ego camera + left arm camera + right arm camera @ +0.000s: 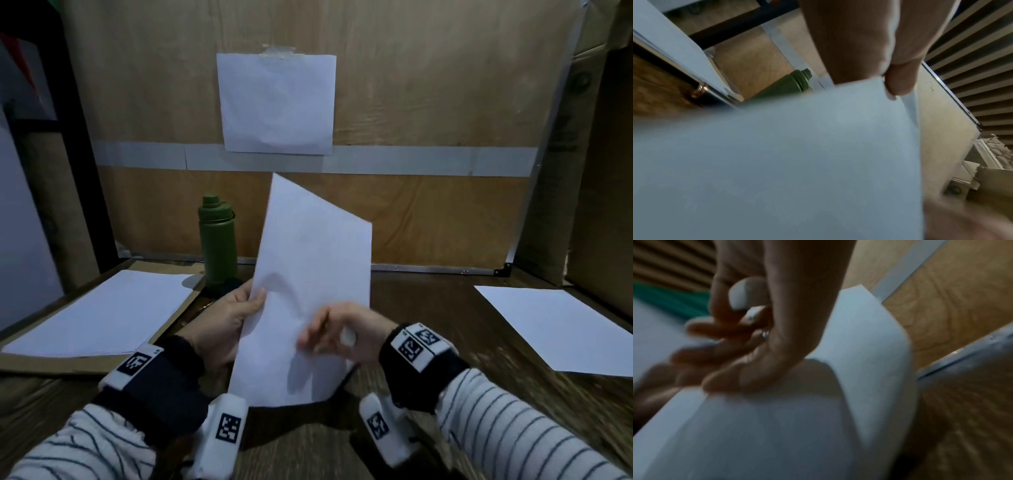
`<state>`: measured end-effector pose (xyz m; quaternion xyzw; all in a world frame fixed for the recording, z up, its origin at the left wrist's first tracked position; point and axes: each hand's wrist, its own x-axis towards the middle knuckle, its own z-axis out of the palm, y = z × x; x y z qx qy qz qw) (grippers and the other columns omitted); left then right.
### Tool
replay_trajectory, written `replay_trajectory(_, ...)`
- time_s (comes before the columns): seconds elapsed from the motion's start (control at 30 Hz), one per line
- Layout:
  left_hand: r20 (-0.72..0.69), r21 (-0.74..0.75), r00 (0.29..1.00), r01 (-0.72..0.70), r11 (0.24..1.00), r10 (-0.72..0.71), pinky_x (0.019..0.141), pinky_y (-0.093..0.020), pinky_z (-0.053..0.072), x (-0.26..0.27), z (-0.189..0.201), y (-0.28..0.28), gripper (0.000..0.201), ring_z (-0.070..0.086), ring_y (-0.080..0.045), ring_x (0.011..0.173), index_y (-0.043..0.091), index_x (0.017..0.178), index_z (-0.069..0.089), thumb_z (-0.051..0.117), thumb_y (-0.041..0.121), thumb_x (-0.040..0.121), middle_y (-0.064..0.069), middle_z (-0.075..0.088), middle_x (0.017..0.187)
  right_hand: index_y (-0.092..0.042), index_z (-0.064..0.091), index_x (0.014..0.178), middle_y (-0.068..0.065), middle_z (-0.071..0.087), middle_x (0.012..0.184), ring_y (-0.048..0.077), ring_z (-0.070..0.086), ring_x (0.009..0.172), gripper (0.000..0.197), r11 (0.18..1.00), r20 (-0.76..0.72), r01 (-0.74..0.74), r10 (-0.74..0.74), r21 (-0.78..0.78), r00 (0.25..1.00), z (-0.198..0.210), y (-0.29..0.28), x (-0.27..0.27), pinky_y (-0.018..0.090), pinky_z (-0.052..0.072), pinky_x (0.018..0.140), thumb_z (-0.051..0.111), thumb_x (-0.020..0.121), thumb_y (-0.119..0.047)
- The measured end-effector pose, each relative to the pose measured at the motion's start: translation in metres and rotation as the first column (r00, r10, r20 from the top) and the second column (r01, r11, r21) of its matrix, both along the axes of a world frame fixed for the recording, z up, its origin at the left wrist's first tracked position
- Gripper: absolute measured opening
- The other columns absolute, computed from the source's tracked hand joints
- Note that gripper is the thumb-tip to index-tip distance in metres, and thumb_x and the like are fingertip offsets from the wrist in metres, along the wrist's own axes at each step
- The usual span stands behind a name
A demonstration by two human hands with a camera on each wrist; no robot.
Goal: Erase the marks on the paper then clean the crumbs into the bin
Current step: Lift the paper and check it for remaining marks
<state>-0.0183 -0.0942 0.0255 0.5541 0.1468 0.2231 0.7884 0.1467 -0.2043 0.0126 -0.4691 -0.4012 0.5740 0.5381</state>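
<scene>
A white sheet of paper (308, 260) is lifted off the wooden table (428, 301) and stands tilted, its top corner leaning away. My left hand (253, 301) pinches its left edge, thumb on the front and fingers behind; the left wrist view shows that thumb (898, 81) on the paper (797, 162). My right hand (329, 334) is blurred against the sheet's lower front. It holds a small white eraser (347, 336) under the thumb. In the right wrist view the eraser (738, 295) sits in the right hand (748, 331), whose other fingers stretch across the paper (777, 434).
A green bottle (218, 243) stands just behind the left hand. A stack of white sheets (99, 311) lies on cardboard at the left, and a single sheet (561, 325) at the right. Another sheet (275, 102) is taped to the back board.
</scene>
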Motion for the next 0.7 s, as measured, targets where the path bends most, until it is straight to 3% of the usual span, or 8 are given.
replay_trajectory(0.13, 0.051, -0.047, 0.999, -0.009, 0.999, 0.012, 0.072, -0.040, 0.060, -0.009, 0.002, 0.012, 0.035, 0.072, -0.026, 0.087, 0.014, 0.124, 0.055, 0.039, 0.018, 0.093, -0.011, 0.071, 0.107, -0.016, 0.071, 0.057, 0.001, 0.073, 0.070, 0.019, 0.068, 0.076, 0.040, 0.970, 0.513, -0.160, 0.234, -0.186, 0.826, -0.010, -0.010, 0.008, 0.035, 0.056, 0.078, 0.042, 0.072, 0.007)
replay_trajectory(0.23, 0.088, -0.042, 0.995, -0.039, 0.998, 0.043, 0.067, -0.037, 0.060, -0.008, 0.005, 0.014, 0.040, 0.072, -0.025, 0.085, 0.010, 0.129, 0.052, 0.042, 0.018, 0.091, -0.011, 0.072, 0.105, -0.007, 0.066, 0.049, 0.010, 0.070, 0.062, 0.022, 0.070, 0.065, 0.043, 0.994, 0.006, 0.044, -0.045, 0.099, 0.999, 0.014, -0.013, 0.012, 0.029, 0.059, 0.062, 0.031, 0.064, 0.014)
replay_trajectory(0.3, 0.131, -0.049, 0.991, -0.018, 0.999, 0.025, 0.062, -0.035, 0.059, -0.007, 0.007, 0.011, 0.043, 0.073, -0.025, 0.082, 0.012, 0.119, 0.060, 0.057, 0.020, 0.077, -0.010, 0.073, 0.100, -0.006, 0.062, 0.045, 0.011, 0.066, 0.056, 0.023, 0.070, 0.060, 0.049, 0.975, -0.275, 0.132, -0.079, 0.180, 0.958, 0.021, -0.009, 0.008, 0.026, 0.058, 0.058, 0.025, 0.066, 0.018)
replay_trajectory(0.4, 0.200, -0.051, 0.980, -0.008, 0.999, 0.018, 0.057, -0.032, 0.058, -0.004, 0.013, 0.006, 0.030, 0.073, -0.023, 0.079, 0.018, 0.089, 0.077, 0.066, 0.024, 0.062, -0.008, 0.074, 0.096, -0.005, 0.070, 0.058, 0.006, 0.070, 0.062, 0.016, 0.068, 0.060, 0.037, 0.998, 0.241, -0.055, 0.063, -0.037, 0.968, 0.001, 0.003, -0.005, 0.022, 0.055, 0.058, 0.037, 0.064, 0.012)
replay_trajectory(0.5, 0.223, -0.031, 0.975, -0.005, 1.000, 0.012, 0.058, -0.032, 0.058, -0.007, 0.019, 0.007, 0.031, 0.073, -0.022, 0.080, 0.023, 0.083, 0.079, 0.080, 0.023, 0.052, -0.006, 0.074, 0.098, 0.001, 0.071, 0.078, -0.008, 0.068, 0.061, -0.002, 0.062, 0.054, 0.027, 0.931, 0.741, -0.150, 0.357, -0.333, 0.569, -0.010, 0.003, -0.001, 0.016, 0.051, 0.062, 0.044, 0.083, 0.005)
replay_trajectory(0.53, 0.224, -0.018, 0.975, 0.007, 1.000, -0.003, 0.059, -0.033, 0.059, -0.009, 0.020, 0.008, 0.047, 0.073, -0.023, 0.082, 0.022, 0.086, 0.078, 0.089, 0.024, 0.041, -0.007, 0.074, 0.100, -0.001, 0.068, 0.071, -0.006, 0.068, 0.061, -0.001, 0.062, 0.053, 0.033, 0.937, 0.738, -0.139, 0.338, -0.319, 0.584, -0.005, -0.001, 0.004, 0.019, 0.051, 0.063, 0.040, 0.085, 0.008)
replay_trajectory(0.63, 0.200, 0.003, 0.980, 0.006, 1.000, -0.006, 0.059, -0.034, 0.059, -0.016, 0.021, 0.013, 0.079, 0.073, -0.023, 0.081, 0.021, 0.097, 0.072, 0.096, 0.032, 0.022, -0.007, 0.074, 0.099, -0.009, 0.059, 0.046, 0.004, 0.062, 0.049, 0.012, 0.060, 0.046, 0.043, 0.996, 0.283, 0.052, -0.070, 0.069, 0.957, 0.024, -0.013, 0.021, 0.022, 0.051, 0.050, 0.038, 0.071, 0.019)
replay_trajectory(0.7, 0.201, 0.008, 0.980, -0.006, 1.000, 0.004, 0.059, -0.033, 0.059, -0.017, 0.021, 0.015, 0.084, 0.073, -0.022, 0.080, 0.021, 0.098, 0.070, 0.096, 0.033, 0.020, -0.006, 0.074, 0.098, -0.011, 0.054, 0.040, 0.005, 0.055, 0.045, 0.016, 0.056, 0.043, 0.040, 0.948, -0.171, 0.207, -0.169, 0.242, 0.971, 0.036, -0.016, 0.024, 0.020, 0.049, 0.046, 0.034, 0.059, 0.019)
